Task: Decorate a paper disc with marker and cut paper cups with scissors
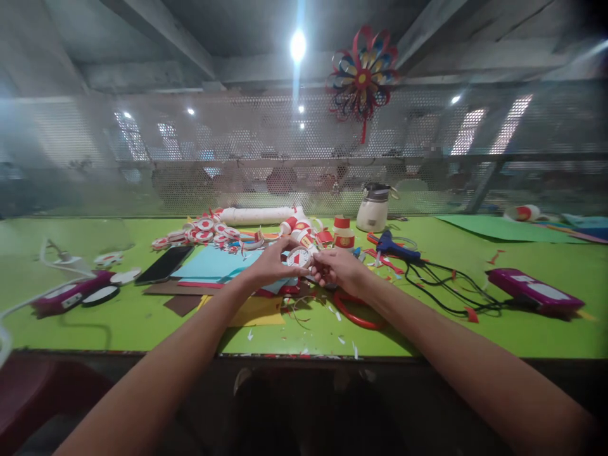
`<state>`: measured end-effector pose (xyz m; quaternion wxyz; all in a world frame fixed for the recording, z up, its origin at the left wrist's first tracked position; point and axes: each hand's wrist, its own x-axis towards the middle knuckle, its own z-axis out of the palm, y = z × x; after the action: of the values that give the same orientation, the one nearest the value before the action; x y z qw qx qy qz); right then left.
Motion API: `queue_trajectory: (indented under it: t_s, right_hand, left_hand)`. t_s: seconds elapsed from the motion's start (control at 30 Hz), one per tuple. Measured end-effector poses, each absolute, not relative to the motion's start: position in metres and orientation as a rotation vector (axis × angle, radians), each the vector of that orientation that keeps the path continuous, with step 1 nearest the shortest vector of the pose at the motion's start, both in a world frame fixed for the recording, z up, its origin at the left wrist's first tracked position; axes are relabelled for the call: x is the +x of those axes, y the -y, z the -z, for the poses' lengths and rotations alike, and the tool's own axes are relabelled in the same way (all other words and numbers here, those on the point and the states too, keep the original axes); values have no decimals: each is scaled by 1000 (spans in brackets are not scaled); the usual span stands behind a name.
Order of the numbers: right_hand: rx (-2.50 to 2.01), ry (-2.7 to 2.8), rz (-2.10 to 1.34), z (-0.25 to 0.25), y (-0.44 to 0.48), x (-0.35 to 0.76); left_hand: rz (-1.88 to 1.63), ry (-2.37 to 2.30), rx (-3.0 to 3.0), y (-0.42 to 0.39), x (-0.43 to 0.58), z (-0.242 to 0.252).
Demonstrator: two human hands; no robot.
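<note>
A round white paper piece with red marks (298,258) is held upright between my two hands above the green table. My left hand (275,263) grips its left side, thumb below and fingers above. At its right edge, the fingers of my right hand (339,266) are pinched together. Light blue paper sheets (213,263) lie just left of my left hand. Red scissors handles (356,311) rest below my right hand. Behind the hands are paper rolls in red and white (343,234).
Similar red and white discs (204,231) are piled at the back left, near a black phone (165,265). On the right are a blue glue gun (396,246), black cables and a purple box (534,291). A white jug (373,209) stands behind. Paper scraps litter the green table (161,329).
</note>
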<state>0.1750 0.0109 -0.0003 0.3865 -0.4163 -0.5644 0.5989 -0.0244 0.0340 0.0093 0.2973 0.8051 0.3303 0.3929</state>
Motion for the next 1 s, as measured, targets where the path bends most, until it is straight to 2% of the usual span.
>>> queue_trajectory:
  t_s: [0.27, 0.6, 1.0]
  right_hand:
    - [-1014, 1523, -1549, -1, -4, 170]
    - [-971, 1544, -1423, -10, 7, 165]
    - [-1021, 1579, -1327, -4, 2, 164]
  left_hand:
    - [-1138, -876, 2120, -37, -25, -6]
    - [-1124, -896, 2167, -30, -23, -13]
    - [-1114, -1037, 2205, -45, -22, 6]
